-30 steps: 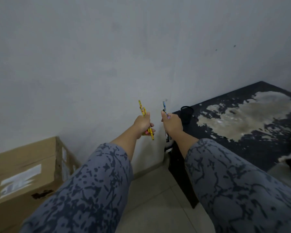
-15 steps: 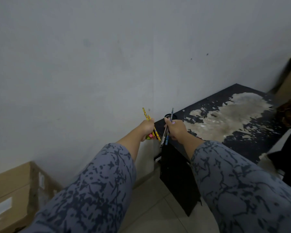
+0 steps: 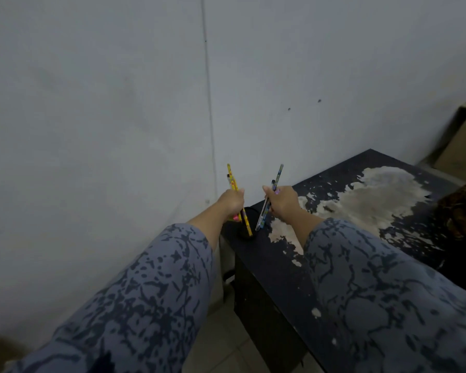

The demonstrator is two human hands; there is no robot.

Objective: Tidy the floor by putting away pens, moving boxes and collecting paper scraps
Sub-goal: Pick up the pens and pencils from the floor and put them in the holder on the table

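Wall (image 3: 119, 117) close ahead, black table (image 3: 347, 184) at right (top mostly bare), black cup (image 3: 246, 232) at its corner

Worn black table, matt wall

The black table top (image 3: 342, 265) has its finish flaked to pale patches; the wall (image 3: 119, 117) looks matt and smooth; sleeves (image 3: 151, 300) are patterned cloth.

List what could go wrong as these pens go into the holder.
The black holder sits at the corner of the table, so a knock could tip it off. Both hands, left hand and right hand, converge on one small opening; the yellow pens and blue pens may collide or miss.
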